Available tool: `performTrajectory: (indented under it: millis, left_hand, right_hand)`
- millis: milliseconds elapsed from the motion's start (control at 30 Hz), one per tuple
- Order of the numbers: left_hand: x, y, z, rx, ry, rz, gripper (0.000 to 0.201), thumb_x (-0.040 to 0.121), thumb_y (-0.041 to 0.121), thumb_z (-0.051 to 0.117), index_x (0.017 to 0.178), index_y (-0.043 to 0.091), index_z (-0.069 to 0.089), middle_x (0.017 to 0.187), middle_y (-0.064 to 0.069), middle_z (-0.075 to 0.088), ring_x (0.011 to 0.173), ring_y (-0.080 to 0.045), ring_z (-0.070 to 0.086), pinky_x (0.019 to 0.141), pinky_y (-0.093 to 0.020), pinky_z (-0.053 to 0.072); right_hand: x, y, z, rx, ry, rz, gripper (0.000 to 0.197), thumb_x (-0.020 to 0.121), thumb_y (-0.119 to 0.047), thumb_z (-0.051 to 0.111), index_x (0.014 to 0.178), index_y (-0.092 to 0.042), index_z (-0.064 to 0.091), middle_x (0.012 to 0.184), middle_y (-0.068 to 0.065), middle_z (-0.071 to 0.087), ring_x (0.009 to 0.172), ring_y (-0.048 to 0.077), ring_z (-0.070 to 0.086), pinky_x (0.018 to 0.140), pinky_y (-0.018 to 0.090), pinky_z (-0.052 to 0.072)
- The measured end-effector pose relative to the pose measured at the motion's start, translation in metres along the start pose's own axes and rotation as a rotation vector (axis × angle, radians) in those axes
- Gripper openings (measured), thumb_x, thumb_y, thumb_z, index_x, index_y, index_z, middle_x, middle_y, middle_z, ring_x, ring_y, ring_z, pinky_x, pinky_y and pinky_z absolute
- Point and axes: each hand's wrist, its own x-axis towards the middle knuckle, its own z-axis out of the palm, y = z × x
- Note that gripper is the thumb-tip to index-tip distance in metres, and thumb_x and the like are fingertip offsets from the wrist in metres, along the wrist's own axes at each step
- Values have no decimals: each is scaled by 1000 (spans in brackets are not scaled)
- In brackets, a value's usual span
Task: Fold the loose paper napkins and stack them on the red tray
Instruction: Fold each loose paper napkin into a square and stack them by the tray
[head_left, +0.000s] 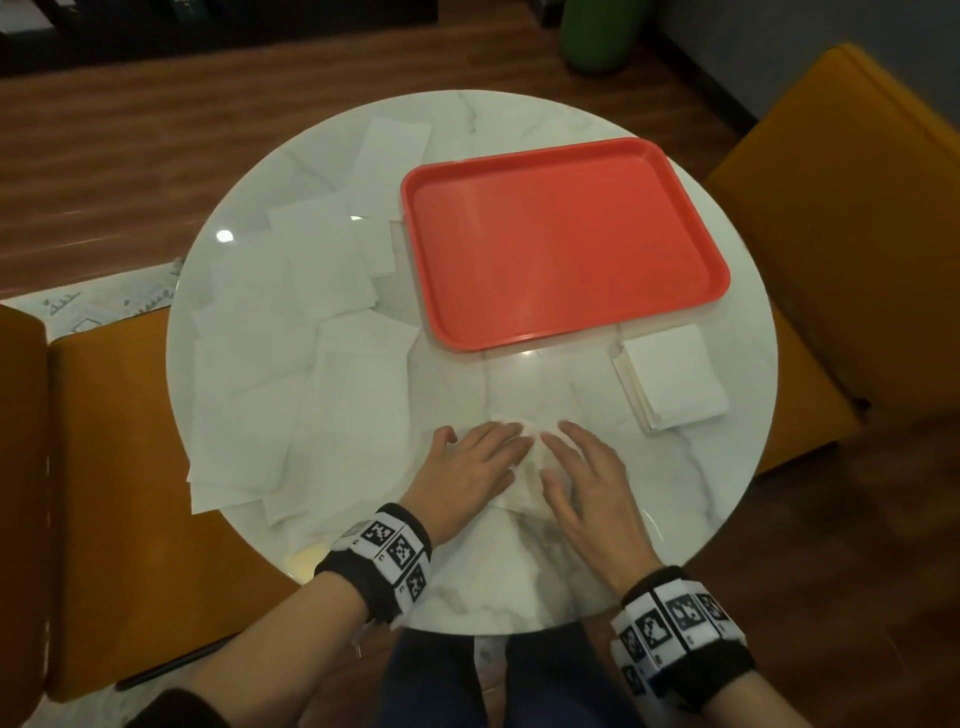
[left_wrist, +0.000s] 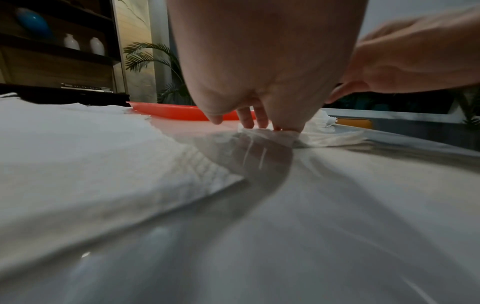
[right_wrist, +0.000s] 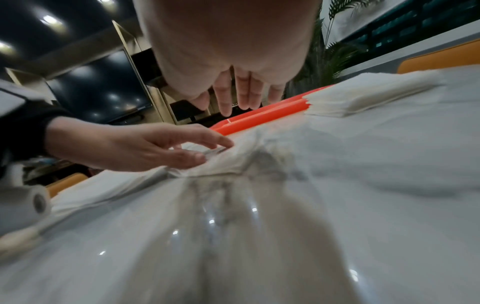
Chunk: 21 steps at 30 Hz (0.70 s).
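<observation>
White paper napkin (head_left: 524, 467) lies under both flat, unclenched hands: left hand (head_left: 470, 467) should pin it while right hand (head_left: 584, 480) creases outward.

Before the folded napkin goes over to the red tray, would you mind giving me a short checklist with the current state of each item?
1. Napkin lying flat on the table: not ok, it looks crumpled between the hands.
2. Left hand on the napkin: ok, its fingers press on it.
3. Right hand on the napkin: ok in the head view; the right wrist view shows its fingertips lifted.
4. Fold finished and edges aligned: cannot tell, the hands cover it.
5. Red tray free to receive it: ok, nothing lies on it.
6. Loose napkins left to fold: ok, several lie left of the tray.
</observation>
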Motion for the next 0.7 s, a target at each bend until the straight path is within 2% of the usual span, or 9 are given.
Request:
performTrajectory:
  millis: [100,167,233,300,400,500,567,633,700]
  left_hand:
    - [-1,1,1,-29,-31,-5,51,93,35,31,138,19,50,142,2,51,125,-14,53,78,-42,45]
    - [-2,-2,1,-6,-58,-22,56,90,37,33,141,19,48,146,2,49,128,-13,52,80,-45,47]
    - [-3,-6,2,28,-88,-54,60,91,47,33,140,20,51,147,3,49,127,-14,54,78,-48,50]
    - [-3,-8,2,45,-117,-102,66,91,57,29,143,20,47,150,4,46,128,-14,53,79,-51,49]
    - [-4,-11,3,69,-144,-128,71,88,61,27,145,21,39,151,6,44,131,-16,52,78,-55,49]
    - [-6,-9,0,102,-113,-189,74,86,61,25,144,19,44,151,5,43,131,-18,52,79,-57,48]
    - [-2,-5,-9,131,-82,-202,73,90,60,22,150,20,35,159,8,26,141,-17,38,93,-59,40]
    - [7,-1,-16,103,-94,-228,70,96,59,26,155,22,18,163,8,15,147,-16,21,105,-53,26]
    - [19,5,-21,30,-44,-273,66,96,56,38,151,24,23,156,3,25,139,-20,29,102,-45,28]
  right_hand:
    - [11,-17,14,65,-302,2,58,101,-41,25,152,-17,12,160,-3,10,146,7,4,119,27,5]
    - [14,-16,24,29,-421,44,62,101,-45,17,152,-20,-8,160,-6,-8,145,4,-11,121,34,-2]
    - [12,-10,28,-132,-448,68,61,99,-49,7,149,-23,-17,156,-10,-20,144,4,-17,121,40,-4]
    - [10,-3,28,-265,-449,89,60,97,-50,1,148,-26,-19,154,-12,-24,143,6,-19,119,44,-7]
    - [7,4,21,-320,-415,171,60,92,-52,-9,146,-29,-21,153,-13,-24,143,8,-20,115,46,-10]
    - [6,14,14,-382,-439,207,64,82,-55,-23,142,-30,-25,150,-14,-27,141,8,-21,113,46,-11]
    - [6,17,14,-392,-434,206,66,82,-57,-23,142,-30,-25,149,-14,-28,140,8,-22,112,45,-13]
    - [6,17,16,-370,-413,203,72,79,-54,-20,146,-27,-20,148,-13,-26,140,9,-20,112,43,-11]
    - [7,15,18,-345,-405,188,76,79,-53,-17,149,-24,-14,149,-12,-23,144,13,-14,112,41,-11]
